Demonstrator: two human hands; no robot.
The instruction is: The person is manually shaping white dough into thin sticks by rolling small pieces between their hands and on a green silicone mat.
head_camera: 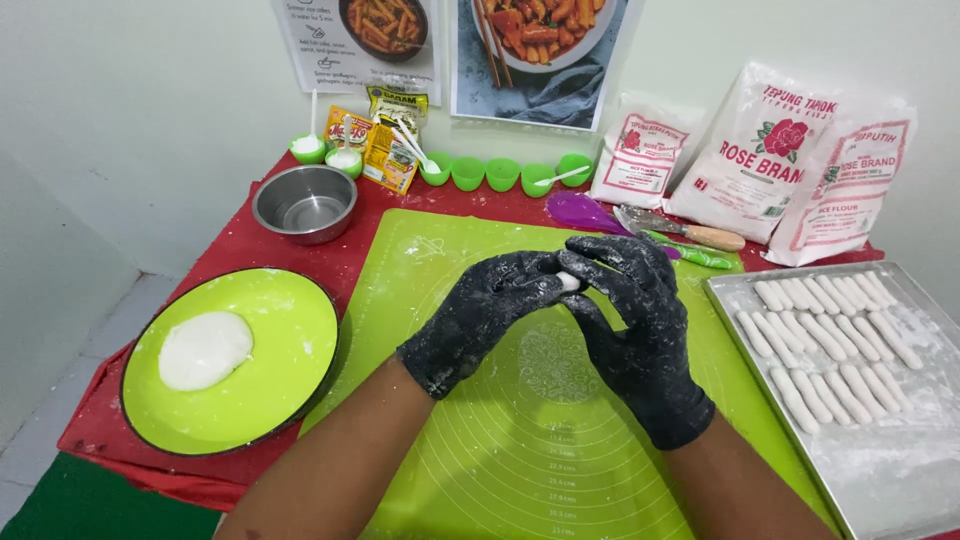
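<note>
Plate (pixel 290 330) left of mat (pixel 480 440), tray (pixel 900 470) right.

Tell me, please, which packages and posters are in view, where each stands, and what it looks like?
Three flour bags: back right against the wall, white pillow packs with red print.
Small sachets: back left among green cups, yellow and red.
Two posters: on the wall, food photos of reddish sticks in bowls.

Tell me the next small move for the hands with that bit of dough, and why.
Probably keep rolling the dough piece between the left hand and right hand into a stick. It is pinched between the gloved fingertips above the mat and looks short, while the tray already holds rows of long, even sticks.
</note>
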